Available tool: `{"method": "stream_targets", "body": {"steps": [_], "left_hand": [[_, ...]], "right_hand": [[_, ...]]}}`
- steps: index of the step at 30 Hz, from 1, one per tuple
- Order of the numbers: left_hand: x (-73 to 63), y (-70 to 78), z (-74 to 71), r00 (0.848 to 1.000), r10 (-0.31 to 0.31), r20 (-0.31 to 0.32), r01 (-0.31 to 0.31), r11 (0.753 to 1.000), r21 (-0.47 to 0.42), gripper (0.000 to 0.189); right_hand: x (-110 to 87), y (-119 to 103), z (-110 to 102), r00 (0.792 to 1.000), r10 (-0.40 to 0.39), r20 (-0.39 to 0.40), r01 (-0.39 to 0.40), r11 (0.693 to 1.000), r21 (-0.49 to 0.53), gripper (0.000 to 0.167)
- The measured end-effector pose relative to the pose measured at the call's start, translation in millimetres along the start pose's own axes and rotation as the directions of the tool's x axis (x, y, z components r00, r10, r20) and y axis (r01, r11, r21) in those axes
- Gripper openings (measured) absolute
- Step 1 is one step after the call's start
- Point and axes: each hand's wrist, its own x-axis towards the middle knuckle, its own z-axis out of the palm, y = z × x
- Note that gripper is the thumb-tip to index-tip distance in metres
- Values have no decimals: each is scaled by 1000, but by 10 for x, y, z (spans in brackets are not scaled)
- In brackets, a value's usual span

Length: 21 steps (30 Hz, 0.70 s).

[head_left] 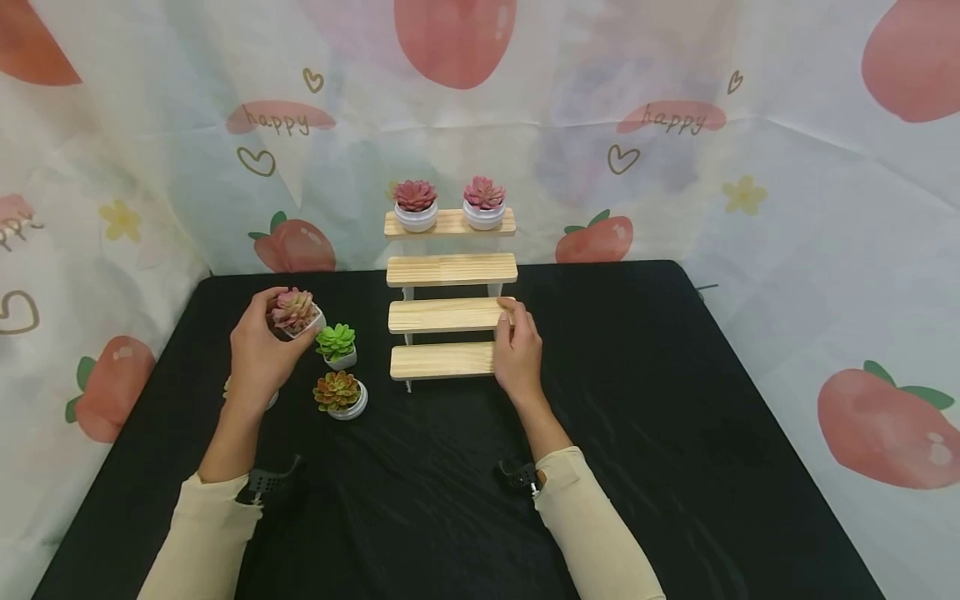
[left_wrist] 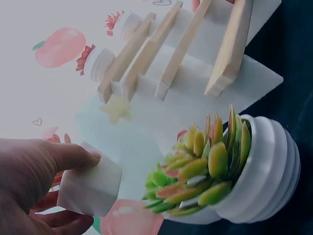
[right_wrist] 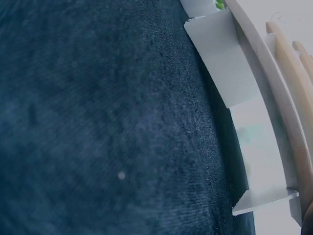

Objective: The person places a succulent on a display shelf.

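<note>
In the head view my left hand [head_left: 264, 350] holds a pink succulent [head_left: 295, 311] by its white pot. The left wrist view shows the angular white pot [left_wrist: 93, 188] between thumb and fingers, off the table. My right hand [head_left: 519, 350] grips the right end of a tiered wooden display stand [head_left: 442, 360] at its lower shelves; some fingers are hidden. Near the left hand stand a green succulent [head_left: 337, 340] and an orange-green succulent [head_left: 339, 392], both in white pots. Another pot [head_left: 272, 400] is mostly hidden behind the left forearm.
Two pink potted succulents, one at left [head_left: 416, 206] and one at right [head_left: 484, 202], stand on the top shelf. A black cloth [head_left: 675, 433] covers the table. Behind it hangs a printed curtain [head_left: 465, 142] with peach pictures.
</note>
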Motion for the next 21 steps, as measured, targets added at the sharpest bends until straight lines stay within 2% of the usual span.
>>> {"method": "stream_targets", "body": {"steps": [10, 21], "left_hand": [[5, 74, 95, 999, 47, -6, -47, 998, -47, 67], [17, 164, 222, 998, 60, 5, -59, 995, -86, 69]], "right_hand": [[-4, -5, 3, 1000, 8, 5, -8, 1000, 0, 29], [-2, -8, -8, 1000, 17, 11, -16, 1000, -10, 30]]}}
